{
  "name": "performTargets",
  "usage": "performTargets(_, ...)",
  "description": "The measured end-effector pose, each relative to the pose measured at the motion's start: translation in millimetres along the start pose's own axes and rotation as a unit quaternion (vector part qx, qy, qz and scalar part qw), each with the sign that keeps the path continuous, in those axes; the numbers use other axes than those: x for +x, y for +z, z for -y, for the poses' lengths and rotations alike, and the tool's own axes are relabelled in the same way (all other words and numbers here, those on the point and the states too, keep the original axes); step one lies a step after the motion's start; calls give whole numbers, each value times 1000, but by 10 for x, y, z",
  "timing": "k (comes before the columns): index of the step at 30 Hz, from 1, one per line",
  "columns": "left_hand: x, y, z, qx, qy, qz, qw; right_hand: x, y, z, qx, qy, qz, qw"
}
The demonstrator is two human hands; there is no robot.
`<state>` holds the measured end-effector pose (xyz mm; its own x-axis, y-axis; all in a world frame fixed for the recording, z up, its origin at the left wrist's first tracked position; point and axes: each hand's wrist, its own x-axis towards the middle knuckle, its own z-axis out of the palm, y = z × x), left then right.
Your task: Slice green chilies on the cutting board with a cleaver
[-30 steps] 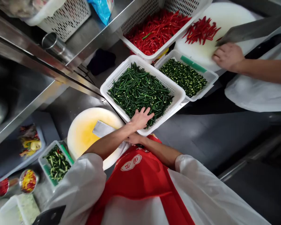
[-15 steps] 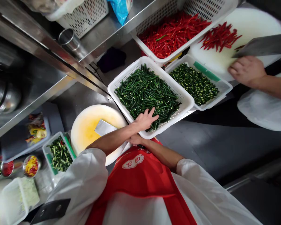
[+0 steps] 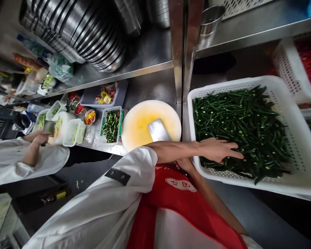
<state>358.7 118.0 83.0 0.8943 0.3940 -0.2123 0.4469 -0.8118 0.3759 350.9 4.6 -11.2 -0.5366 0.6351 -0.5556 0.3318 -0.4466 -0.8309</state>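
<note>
My left hand (image 3: 220,150) lies palm down on a heap of long green chillies (image 3: 238,121) in a white perforated basket (image 3: 299,169). Its fingers are spread, the tips resting among the chillies. Beneath the left forearm my right hand (image 3: 183,163) grips a cleaver (image 3: 159,130) by its dark handle; the forearm covers part of that hand and of the blade. The broad blade shows over a round, yellow-stained white cutting board (image 3: 134,119).
Left of the board stands a clear tub of cut green chillies (image 3: 111,126), near a metal bowl of chopped peppers (image 3: 90,117). A red-chilli basket (image 3: 287,69) stands far right. Stacked metal bowls (image 3: 93,41) fill the shelf. Another person's hand (image 3: 40,139) holds a cleaver at far left.
My view has swung left, so the basket now appears further right and nearer. My left hand stays on the chillies; my right still holds the cleaver. The co-worker on the left has come into sight.
</note>
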Motion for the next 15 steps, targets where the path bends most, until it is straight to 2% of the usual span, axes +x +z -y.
performTargets(4,29,-316,-7,-60,3,-45,997,27,6,-44,-3,9,7,1000)
performTargets(8,79,-643,18,-71,-17,-30,997,46,-14,-11,-21,16,17,999)
performTargets(10,24,-790,46,-81,-26,-43,995,46,-19,21,-28,20,12,999)
performTargets(12,-136,-929,102,-100,-31,-104,989,42,-17,48,-29,24,3,999)
performTargets(15,-603,-1116,295,-108,-41,-200,973,37,-7,68,-13,34,-2,999)
